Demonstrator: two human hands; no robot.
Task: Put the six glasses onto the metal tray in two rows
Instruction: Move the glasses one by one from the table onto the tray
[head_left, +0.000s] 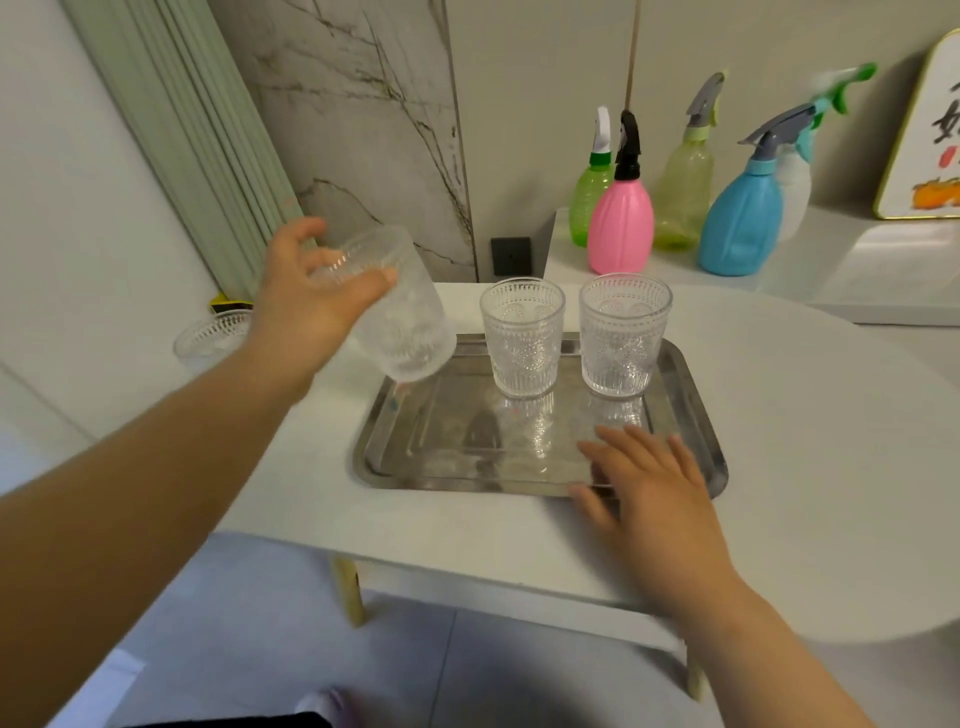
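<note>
The glass (400, 317) in the left hand (306, 306) hangs tilted over the tray's (441, 452) far-left corner, just above it, fingers wrapped round its upper wall near the rim. It looks stiff, breakable and fairly light, and its embossed sides should give grip; holding it at mid-wall would likely be steadiest. Two glasses (522, 338) (623, 332) stand upright and empty along the tray's far edge; another (213, 338) waits left of the tray, partly hidden by the arm. The right hand (654, 488) lies open and flat on the tray's near-right rim, gripping nothing. The tray rests on the surface (805, 441).
</note>
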